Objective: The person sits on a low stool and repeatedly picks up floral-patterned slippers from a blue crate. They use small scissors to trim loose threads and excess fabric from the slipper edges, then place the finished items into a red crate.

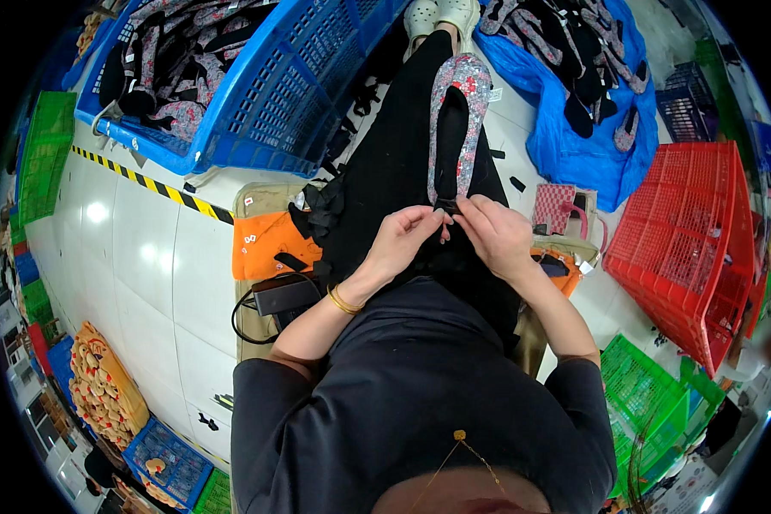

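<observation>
A long slipper-shaped fabric piece, grey with a red floral pattern and a black oval middle, lies along my black-trousered legs. Its narrow end points toward me, with a small dark bit between my fingertips. My left hand pinches that end from the left, thumb and forefinger together. From the right, my right hand pinches the same end, its fingertips close to the left ones. A white tag sticks out at the piece's upper right edge.
Similar pieces fill a blue basket at far left and lie on blue plastic sheeting at far right. Orange cloth with black scraps and a black box are left of my lap. Red and green crates stand right.
</observation>
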